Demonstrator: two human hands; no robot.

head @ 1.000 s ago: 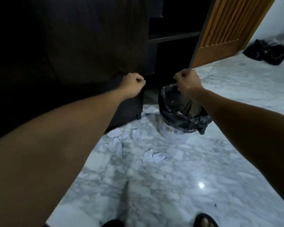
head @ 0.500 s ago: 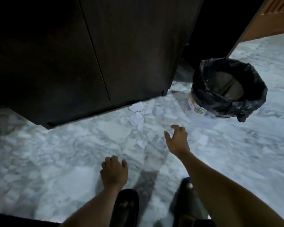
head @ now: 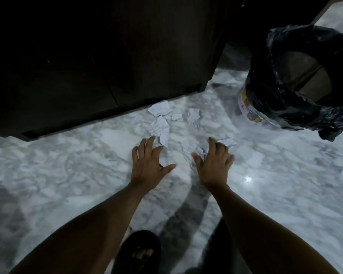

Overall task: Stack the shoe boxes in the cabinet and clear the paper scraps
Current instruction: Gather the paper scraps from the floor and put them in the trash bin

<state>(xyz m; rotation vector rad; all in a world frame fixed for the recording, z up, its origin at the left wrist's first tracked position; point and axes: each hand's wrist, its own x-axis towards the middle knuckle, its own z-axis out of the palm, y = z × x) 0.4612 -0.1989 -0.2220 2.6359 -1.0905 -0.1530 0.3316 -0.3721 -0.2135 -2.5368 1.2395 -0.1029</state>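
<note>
Several white paper scraps [head: 159, 123] lie on the marble floor [head: 67, 175] just in front of the dark cabinet [head: 107, 56], whose doors are closed. My left hand [head: 149, 165] is spread over the floor, fingers straight, its fingertips beside the nearest scraps. My right hand [head: 214, 165] is spread the same way, with one scrap [head: 229, 142] just past its fingertips and another partly under its fingers. Neither hand holds anything. No shoe boxes are in view.
A bin lined with a black bag [head: 297, 80] stands at the upper right, close to the cabinet's corner. My feet in dark sandals [head: 139, 252] are at the bottom edge. A light glare [head: 248, 179] shines on the floor.
I have bent down from the cabinet doors to the floor. Both hands went from fists at the doors to spread fingers reaching forward to the scraps.
</note>
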